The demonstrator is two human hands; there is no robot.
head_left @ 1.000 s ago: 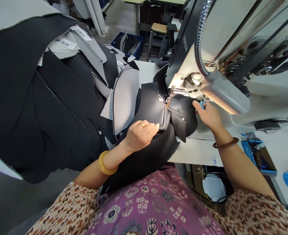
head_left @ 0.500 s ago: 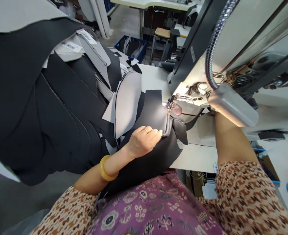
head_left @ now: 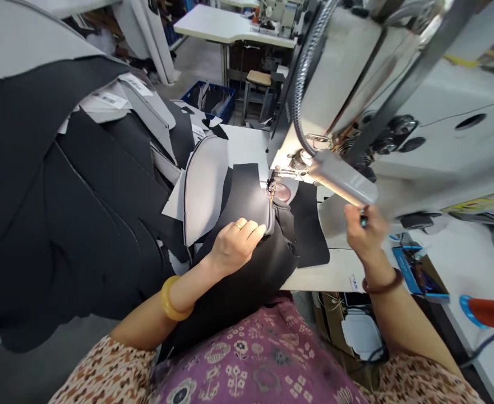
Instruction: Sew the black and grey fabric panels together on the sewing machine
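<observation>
My left hand (head_left: 237,247) is closed on the folded edge of a black fabric piece (head_left: 247,193), just in front of the sewing machine's needle and presser foot (head_left: 272,188). Orange thread hangs at the needle. My right hand (head_left: 366,230) is raised right of the needle, below the machine lamp (head_left: 343,178). Its fingers are closed around a small dark and teal object, mostly hidden in the grip. Between the two hands a flat black panel (head_left: 312,230) lies on the white machine table (head_left: 335,275).
A large heap of black and grey cut pieces (head_left: 104,168) fills the left side. Farther back stand a blue crate (head_left: 211,101) and a stool (head_left: 259,78). On the right are a blue-edged box (head_left: 423,275) and an orange-red object (head_left: 493,314).
My right hand has come out from behind the lamp, holding the small object. The black panel now lies flat right of the needle. My left hand keeps its grip; the view has shifted right.
</observation>
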